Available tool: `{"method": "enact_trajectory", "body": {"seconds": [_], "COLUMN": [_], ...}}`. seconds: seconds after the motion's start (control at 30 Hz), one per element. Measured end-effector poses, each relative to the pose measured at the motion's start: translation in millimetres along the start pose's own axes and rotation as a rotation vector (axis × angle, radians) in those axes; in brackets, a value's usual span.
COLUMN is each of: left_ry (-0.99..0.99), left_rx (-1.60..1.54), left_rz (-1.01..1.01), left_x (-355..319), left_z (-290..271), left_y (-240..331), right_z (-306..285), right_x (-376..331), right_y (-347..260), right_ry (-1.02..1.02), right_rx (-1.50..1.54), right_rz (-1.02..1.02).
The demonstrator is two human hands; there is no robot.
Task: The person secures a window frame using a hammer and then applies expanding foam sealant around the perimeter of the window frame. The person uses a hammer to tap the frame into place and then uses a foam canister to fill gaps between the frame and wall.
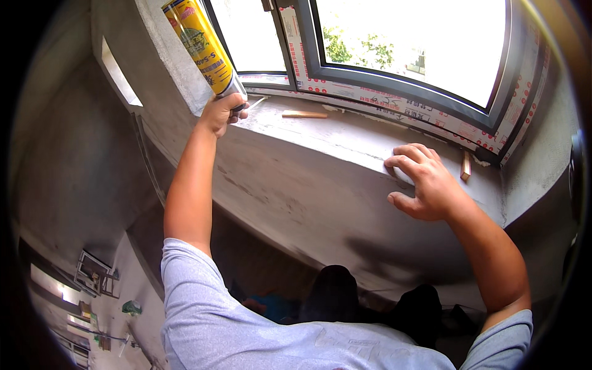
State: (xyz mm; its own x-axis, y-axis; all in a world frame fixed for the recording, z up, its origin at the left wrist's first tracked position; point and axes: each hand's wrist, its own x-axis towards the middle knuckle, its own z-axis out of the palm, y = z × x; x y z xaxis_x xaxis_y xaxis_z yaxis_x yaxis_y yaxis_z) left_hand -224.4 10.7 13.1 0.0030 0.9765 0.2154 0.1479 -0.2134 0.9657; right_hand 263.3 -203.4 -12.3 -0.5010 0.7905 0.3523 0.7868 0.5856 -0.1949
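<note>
Your left hand [221,113] has its fingers clamped around the yellow foam can [202,44], tilted at the window frame [394,92]. Your right hand [425,182] rests on the concrete sill's [320,148] edge, fingers apart and empty.

I'm looking at a building under construction or renovation, not a lived-in room. The walls [74,160] and the deep window sill [320,166] are bare grey render, unpainted. The window frame [394,86] carries its protective film with red print, and small wooden wedges [304,114] lie along its foot. Far below on the left I see stacked frames [92,274] on a rough floor.
</note>
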Motion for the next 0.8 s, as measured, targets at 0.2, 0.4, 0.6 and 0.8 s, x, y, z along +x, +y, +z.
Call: {"method": "enact_trajectory", "body": {"seconds": [0.2,0.4,0.6,0.8], "left_ry": [-0.041,-0.102,-0.135,-0.142], "left_rx": [-0.034,-0.036,-0.041,-0.035], "left_rz": [0.007,-0.007,-0.013,-0.018], "left_x": [-7.1,-13.7,-24.6,-35.6], "left_z": [10.6,23.5,35.3,45.0], "left_y": [5.6,8.7,10.6,20.5], "right_z": [-0.3,2.6,1.7,1.7], "right_x": [-1.8,-4.0,-5.4,-7.1], "right_y": [1.6,5.9,6.0,5.1], "right_ry": [-0.010,0.003,-0.005,-0.015], "right_rx": [0.006,-0.006,0.011,-0.006], "right_rz": [0.012,0.002,0.023,0.031]}}
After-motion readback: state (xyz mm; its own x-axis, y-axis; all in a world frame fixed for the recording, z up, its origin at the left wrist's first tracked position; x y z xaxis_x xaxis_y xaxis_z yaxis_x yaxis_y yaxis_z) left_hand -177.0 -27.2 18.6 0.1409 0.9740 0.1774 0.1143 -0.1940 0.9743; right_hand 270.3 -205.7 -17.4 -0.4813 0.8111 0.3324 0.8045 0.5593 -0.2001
